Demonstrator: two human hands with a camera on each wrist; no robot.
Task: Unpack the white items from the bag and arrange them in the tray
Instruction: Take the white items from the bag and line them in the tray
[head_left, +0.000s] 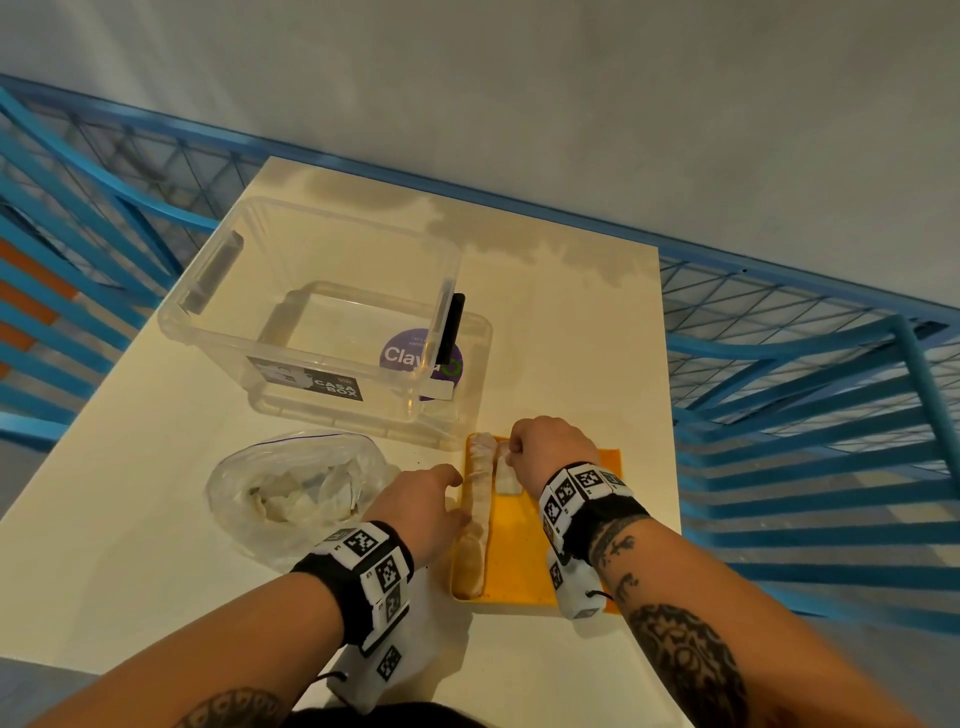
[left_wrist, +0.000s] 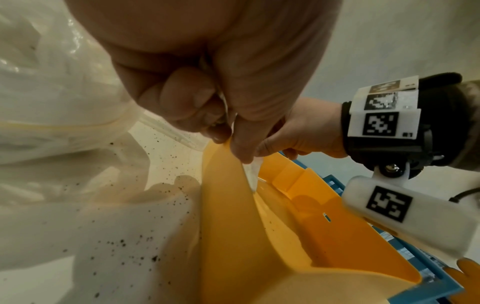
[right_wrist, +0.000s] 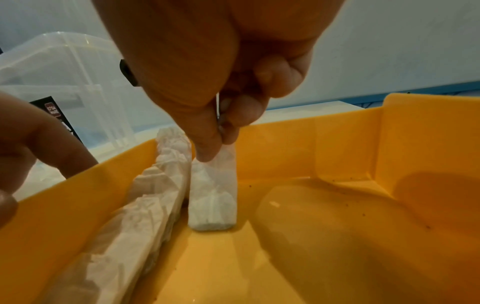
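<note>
Our right hand (right_wrist: 207, 86) fingers (right_wrist: 207, 148) pinch the far end of a short white item (right_wrist: 214, 197) lying lengthwise beside the long row (right_wrist: 145, 216) in the yellow tray (right_wrist: 337, 236), while our left hand (head_left: 421, 506) pinches the tray's left wall.

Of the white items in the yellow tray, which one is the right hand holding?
The short item; right hand pinches its top. The long row lies beside it along the tray's left wall.

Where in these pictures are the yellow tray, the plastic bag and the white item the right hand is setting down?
yellow tray (right_wrist: 337, 144), right wrist view, on its far inner wall.
plastic bag (head_left: 249, 483), head view, on its clear left side.
white item (right_wrist: 215, 197), right wrist view, on its wrapped middle.
</note>
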